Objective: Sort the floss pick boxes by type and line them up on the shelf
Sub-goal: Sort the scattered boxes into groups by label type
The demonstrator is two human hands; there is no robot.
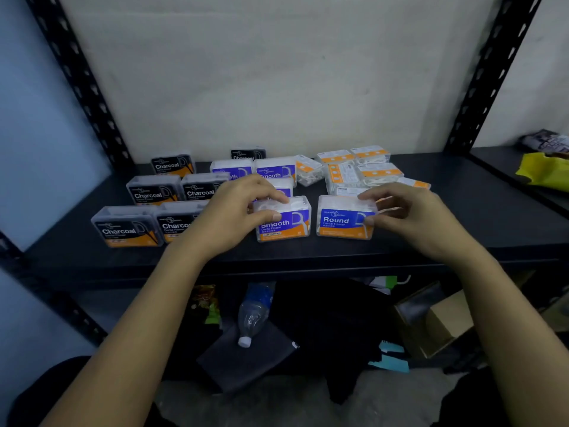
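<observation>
Two hands hold two floss pick boxes near the shelf's front edge.

The left hand (pixel 237 208) pinches the left end of the Smooth box (pixel 283 221) between thumb and fingers; the right hand (pixel 409 211) grips the right end of the Round box (pixel 345 221) the same way. Both clear boxes stand upright, side by side and just apart, with white picks showing inside. At 9 o'clock from them the Charcoal boxes (pixel 154 192) stand in rows, dark inside. At 12 o'clock stand the other Smooth boxes (pixel 275 171); at 1 o'clock a loose heap of boxes (pixel 363 167) lies flat or tilted. Bare shelf (pixel 462 229) runs at 3 o'clock toward the right post (pixel 480 87), and a thin strip lies at 6 o'clock before the edge.
</observation>
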